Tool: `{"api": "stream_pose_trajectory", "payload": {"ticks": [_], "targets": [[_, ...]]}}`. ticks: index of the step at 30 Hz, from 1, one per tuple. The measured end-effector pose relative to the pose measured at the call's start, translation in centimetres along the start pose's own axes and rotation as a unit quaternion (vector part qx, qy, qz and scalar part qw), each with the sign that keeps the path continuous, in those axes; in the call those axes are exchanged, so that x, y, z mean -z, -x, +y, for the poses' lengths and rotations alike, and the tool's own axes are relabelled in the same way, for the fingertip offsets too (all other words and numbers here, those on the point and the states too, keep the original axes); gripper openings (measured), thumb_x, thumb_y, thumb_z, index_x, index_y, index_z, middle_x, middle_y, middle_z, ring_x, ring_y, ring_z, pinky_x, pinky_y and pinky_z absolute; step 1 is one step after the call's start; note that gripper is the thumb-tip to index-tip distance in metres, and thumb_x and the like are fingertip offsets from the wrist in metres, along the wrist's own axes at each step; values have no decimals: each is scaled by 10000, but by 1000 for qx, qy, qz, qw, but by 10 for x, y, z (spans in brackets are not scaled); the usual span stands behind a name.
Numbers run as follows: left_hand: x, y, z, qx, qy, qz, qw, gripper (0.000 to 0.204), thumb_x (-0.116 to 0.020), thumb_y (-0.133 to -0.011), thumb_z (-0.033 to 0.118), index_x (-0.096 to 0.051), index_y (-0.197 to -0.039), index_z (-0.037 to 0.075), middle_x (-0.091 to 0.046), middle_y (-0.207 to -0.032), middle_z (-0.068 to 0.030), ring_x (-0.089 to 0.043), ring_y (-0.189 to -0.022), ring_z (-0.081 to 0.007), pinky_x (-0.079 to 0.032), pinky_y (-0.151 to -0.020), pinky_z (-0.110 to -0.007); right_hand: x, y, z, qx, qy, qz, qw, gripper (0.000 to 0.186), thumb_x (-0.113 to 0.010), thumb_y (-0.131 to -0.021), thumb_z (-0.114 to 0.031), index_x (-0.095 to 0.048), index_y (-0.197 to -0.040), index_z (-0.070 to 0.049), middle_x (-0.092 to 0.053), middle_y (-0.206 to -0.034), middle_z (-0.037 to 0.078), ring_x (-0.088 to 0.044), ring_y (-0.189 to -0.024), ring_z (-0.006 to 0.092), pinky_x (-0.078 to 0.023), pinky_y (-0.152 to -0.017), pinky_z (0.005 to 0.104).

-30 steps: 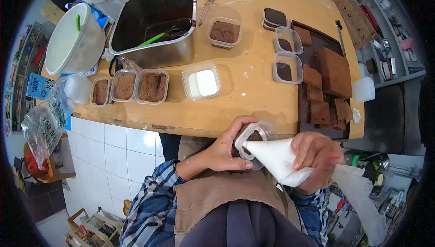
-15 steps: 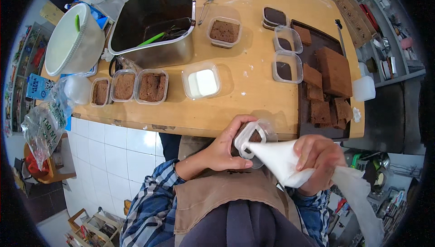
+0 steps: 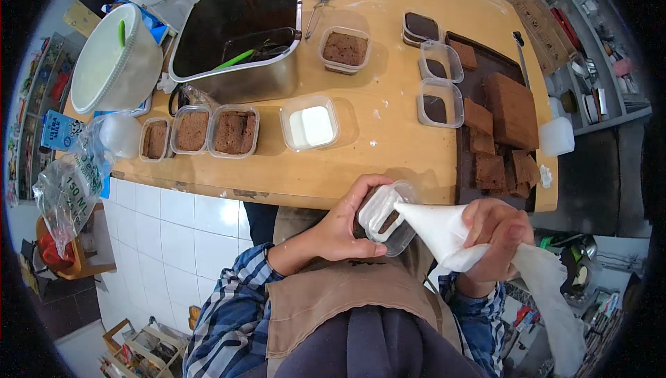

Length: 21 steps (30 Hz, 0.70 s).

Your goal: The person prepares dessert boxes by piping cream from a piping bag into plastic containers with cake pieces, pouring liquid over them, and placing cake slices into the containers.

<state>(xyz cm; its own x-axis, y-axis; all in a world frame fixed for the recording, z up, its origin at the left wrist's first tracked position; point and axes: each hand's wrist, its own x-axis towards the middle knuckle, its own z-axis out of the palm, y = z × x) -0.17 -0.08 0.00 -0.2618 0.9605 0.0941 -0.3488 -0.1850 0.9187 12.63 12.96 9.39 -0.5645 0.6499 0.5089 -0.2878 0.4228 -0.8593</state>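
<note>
My left hand (image 3: 338, 231) is closed around a small clear plastic tub (image 3: 402, 240) just off the table's near edge, tilted toward me. Inside it, white cream (image 3: 377, 206) covers much of a brown cake layer, with a patch of cake still bare. My right hand (image 3: 496, 238) squeezes a white piping bag (image 3: 438, 228), its twisted tail hanging down past the wrist. The bag's tip points left, at the cream near the tub's right side.
On the wooden table (image 3: 361, 177) stand a tub of white cream (image 3: 310, 127), several cake-filled tubs (image 3: 234, 133), a large metal pan (image 3: 239, 86) with a green-handled tool, and a white bucket (image 3: 114, 65). A dark tray (image 3: 503, 55) at right carries cut brown cake (image 3: 512, 111).
The piping tip has shifted up and to the right across the tub. More white cream now covers the cake, where an outline ring showed before. My left hand stays nearly still.
</note>
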Motion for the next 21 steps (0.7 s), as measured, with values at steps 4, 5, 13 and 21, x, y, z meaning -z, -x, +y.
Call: {"api": "stream_pose_trajectory", "payload": {"ticks": [4,5,13,21], "targets": [[-1,1,0,12,14,2,1000,788,-705,-572,119,-254,-1214,47,-383,-1103,-70,-368,-1057,-159,-271,-912,-269,-4,5,-8,-26,-105,-49,993,460,-422,-868,-327,-292,-475,-127,-305,-379,-1,-332,-318,110,-295,-369,264],[-1,1,0,19,23,6,1000,789,-705,-572,115,-254,-1215,48,-382,-1103,-69,-367,-1060,-159,-270,-913,-269,-5,4,-8,-26,-104,-49,993,460,-422,-868,-327,-292,-475,-127,-305,-379,-1,-332,-318,110,-295,-369,264],[-2,2,-1,9,26,6,1000,788,-708,-572,117,-254,-1213,45,-386,-1102,-70,-374,-1055,-157,-274,-910,-267,2,4,-3,0,-7,-9,1000,437,-410,-875,-325,-310,-505,-114,-301,-375,0,-330,-315,107,-297,-365,258],[-1,0,3,22,-17,-19,999,837,-720,-543,128,-241,-1227,63,-375,-1148,-76,-362,-1097,-183,-272,-927,-288,5,2,-3,9,31,2,999,395,-420,-874,-281,-333,-532,-105,-301,-379,5,-327,-316,109,-292,-363,250]]}}
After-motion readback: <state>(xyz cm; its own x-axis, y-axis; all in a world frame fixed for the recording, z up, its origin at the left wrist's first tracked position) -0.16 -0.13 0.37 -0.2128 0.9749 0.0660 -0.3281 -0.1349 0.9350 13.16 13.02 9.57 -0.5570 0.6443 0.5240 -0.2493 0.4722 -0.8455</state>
